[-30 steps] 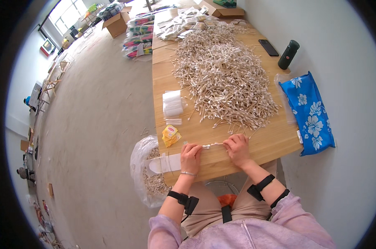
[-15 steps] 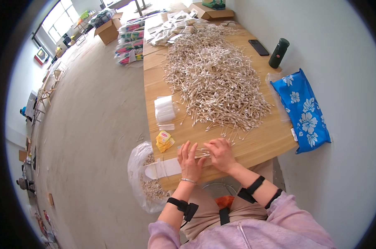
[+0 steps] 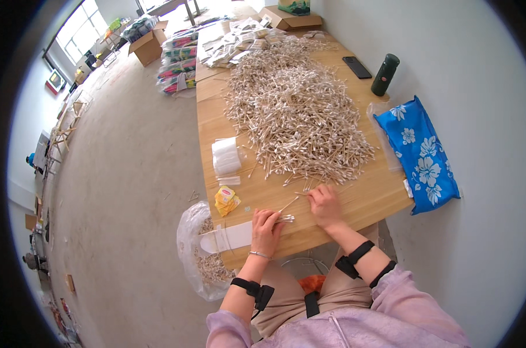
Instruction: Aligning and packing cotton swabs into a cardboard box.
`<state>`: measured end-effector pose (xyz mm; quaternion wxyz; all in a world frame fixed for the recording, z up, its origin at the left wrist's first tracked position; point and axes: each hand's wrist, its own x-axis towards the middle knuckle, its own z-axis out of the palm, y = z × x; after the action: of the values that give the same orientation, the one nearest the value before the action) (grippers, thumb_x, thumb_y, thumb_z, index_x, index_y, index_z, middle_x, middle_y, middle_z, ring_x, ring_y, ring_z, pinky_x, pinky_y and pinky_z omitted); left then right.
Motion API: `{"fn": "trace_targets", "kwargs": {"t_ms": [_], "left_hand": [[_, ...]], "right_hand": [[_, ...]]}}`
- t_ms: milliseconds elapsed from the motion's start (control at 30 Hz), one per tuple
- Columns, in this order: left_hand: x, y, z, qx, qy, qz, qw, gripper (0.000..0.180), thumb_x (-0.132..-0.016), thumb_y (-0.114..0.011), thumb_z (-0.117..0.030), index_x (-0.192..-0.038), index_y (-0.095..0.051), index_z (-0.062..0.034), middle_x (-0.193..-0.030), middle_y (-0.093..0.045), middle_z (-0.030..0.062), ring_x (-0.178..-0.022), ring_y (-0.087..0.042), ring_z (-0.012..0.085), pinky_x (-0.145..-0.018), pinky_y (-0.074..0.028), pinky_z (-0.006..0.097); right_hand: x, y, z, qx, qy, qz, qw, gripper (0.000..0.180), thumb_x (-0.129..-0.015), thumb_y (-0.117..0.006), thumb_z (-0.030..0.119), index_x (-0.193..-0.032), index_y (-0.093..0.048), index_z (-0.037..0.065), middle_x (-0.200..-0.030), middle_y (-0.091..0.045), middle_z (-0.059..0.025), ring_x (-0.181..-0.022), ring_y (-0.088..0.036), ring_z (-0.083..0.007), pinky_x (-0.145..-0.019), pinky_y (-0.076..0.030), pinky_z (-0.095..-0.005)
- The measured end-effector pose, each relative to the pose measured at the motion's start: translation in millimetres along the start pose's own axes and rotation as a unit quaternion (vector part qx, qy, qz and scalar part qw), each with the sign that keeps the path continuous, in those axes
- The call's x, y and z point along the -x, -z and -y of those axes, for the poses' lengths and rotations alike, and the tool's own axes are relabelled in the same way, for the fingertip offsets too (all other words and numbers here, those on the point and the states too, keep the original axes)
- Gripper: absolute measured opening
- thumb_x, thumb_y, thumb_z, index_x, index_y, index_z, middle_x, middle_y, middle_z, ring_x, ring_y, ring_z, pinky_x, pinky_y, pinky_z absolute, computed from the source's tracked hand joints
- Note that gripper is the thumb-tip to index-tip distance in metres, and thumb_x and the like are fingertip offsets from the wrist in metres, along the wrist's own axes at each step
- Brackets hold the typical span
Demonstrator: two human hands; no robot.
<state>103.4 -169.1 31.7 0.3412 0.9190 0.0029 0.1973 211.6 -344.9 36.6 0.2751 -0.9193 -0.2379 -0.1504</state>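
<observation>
Pinching cotton swabs (image 3: 287, 218), the left hand (image 3: 266, 231) now sits apart from the right hand (image 3: 325, 206), whose grip is unclear.

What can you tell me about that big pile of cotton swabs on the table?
The pile of cotton swabs is a loose, tangled heap of thin, pale-brown sticks that look wooden, with white, fluffy-looking tips. They lie at many angles, spread lengthwise along the wood-look table, with strays around the near edge. The far end reaches a heap of small, pale packets. The right hand is close to the near edge.
</observation>
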Motion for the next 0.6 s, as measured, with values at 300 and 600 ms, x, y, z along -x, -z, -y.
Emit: {"fn": "trace_targets", "kwargs": {"t_ms": [300, 600], "left_hand": [[-1.9, -0.1, -1.6, -0.016, 0.013, -0.019, 1.000, 0.040, -0.074, -0.072, -0.009, -0.113, -0.061, -0.0049, -0.118, -0.059, 0.0099, -0.120, -0.049, 0.0316, -0.107, -0.035, 0.046], [-0.4, 2.1, 4.3, 0.016, 0.006, -0.006, 1.000, 0.032, -0.074, -0.072, -0.010, -0.105, -0.064, -0.0042, -0.111, -0.061, 0.0099, -0.116, -0.052, 0.0309, -0.108, -0.033, 0.047]], "right_hand": [[-1.2, -16.9, 36.8, -0.164, 0.075, 0.052, 0.982, 0.015, -0.077, -0.062, 0.007, -0.090, -0.067, 0.009, -0.090, -0.058, -0.0074, -0.091, -0.054, -0.0269, -0.081, -0.045, -0.0377], [-28.1, 4.1, -14.3, 0.021, 0.066, -0.026, 0.997, 0.014, -0.077, -0.059, 0.007, -0.088, -0.067, 0.009, -0.094, -0.059, -0.0036, -0.092, -0.052, -0.0256, -0.086, -0.044, -0.0364]]}}
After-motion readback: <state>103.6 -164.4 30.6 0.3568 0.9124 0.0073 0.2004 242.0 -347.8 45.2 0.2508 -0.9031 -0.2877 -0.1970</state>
